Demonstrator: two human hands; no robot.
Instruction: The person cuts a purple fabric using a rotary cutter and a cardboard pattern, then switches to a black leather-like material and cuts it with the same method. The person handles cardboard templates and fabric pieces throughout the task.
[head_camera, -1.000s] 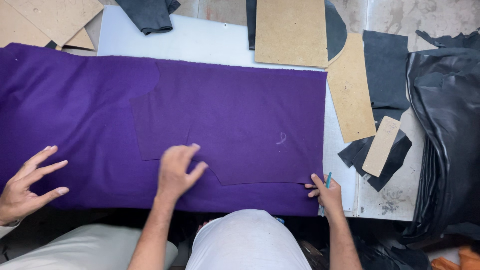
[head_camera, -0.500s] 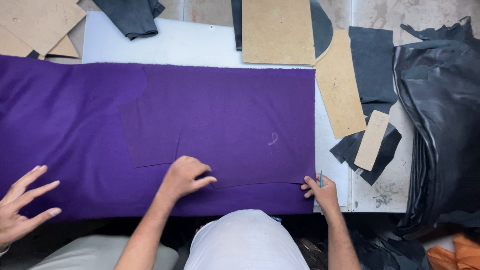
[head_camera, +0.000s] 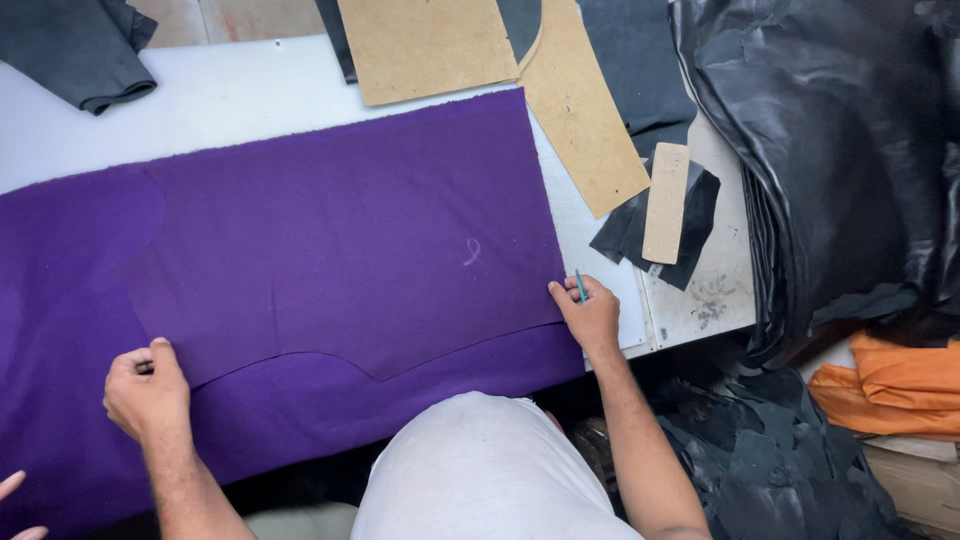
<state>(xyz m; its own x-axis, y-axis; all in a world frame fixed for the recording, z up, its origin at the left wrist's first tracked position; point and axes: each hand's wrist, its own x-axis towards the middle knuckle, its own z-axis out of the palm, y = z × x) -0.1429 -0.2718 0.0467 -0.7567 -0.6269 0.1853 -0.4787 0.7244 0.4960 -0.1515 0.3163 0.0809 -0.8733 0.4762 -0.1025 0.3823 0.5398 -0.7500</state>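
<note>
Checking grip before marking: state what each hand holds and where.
Right hand pinches a teal marking stick near its lower end. Left hand presses the purple fabric piece, gripping nothing visible.

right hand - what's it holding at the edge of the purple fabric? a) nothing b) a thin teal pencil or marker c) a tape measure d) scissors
b: the right hand pinches a thin teal pencil-like marker at the right edge of the purple fabric; no scissors or tape measure show in it.
</note>
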